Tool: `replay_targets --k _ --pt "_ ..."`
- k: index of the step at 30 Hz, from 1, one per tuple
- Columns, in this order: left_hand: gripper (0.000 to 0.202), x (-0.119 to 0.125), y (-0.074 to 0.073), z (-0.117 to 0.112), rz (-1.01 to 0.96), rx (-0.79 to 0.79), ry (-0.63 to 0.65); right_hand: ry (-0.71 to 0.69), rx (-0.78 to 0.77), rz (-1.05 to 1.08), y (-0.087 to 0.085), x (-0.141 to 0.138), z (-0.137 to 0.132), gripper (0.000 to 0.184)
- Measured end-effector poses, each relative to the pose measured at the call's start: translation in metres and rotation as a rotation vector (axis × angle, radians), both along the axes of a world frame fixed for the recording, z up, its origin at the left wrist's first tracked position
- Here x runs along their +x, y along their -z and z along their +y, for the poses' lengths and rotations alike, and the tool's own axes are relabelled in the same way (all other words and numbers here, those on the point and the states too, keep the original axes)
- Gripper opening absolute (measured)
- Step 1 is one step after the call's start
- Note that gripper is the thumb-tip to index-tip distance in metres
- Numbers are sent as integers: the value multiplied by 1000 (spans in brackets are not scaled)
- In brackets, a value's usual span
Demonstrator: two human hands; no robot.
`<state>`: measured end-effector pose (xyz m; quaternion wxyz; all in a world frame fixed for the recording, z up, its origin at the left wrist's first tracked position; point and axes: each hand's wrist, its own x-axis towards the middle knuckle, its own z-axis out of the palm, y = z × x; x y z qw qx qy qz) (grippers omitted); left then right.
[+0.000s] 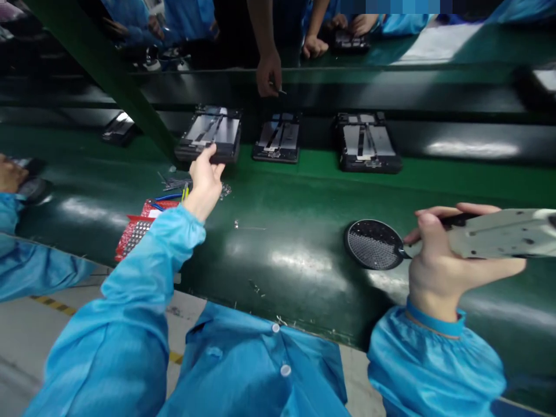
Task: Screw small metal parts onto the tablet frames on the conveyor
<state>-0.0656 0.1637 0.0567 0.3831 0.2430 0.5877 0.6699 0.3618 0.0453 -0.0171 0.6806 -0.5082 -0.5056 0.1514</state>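
Observation:
My left hand [205,184] is at the front edge of an opened flat electronic device [215,128], thumb on top and fingers at its lower edge. The device has a dark frame and a silvery inside with black strips, and sits slightly tilted. My right hand [436,269] is closed around a pale electric screwdriver [499,233]. Its tip points left and reaches the rim of a round black dish [374,244] with small parts in it, probably screws. I cannot tell whether the tip touches a part.
Two similar devices, a middle one [278,138] and a right one [369,142], lie along the green bench [304,202]. A red tray [132,236] of small metal parts and tweezers lie left. A green post [108,75] slants nearby. Co-workers' hands [269,72] work opposite.

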Motion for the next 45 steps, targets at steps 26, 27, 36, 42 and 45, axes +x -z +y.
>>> replay_targets --k 26,27,36,42,45 --pt "47 65 -8 -215 -241 -692 1711 70 -5 156 -34 -20 -12 71" --pt "48 58 -17 -207 -142 -629 1688 77 3 163 -34 -20 -12 70" --pt "21 19 -15 -54 852 -251 903 109 -69 209 -42 -21 -19 64" --pt "7 4 -3 40 981 -232 654 141 -104 217 -53 -30 -23 59" --pt "8 26 8 43 953 -225 766 150 -96 223 -51 -27 -23 58"
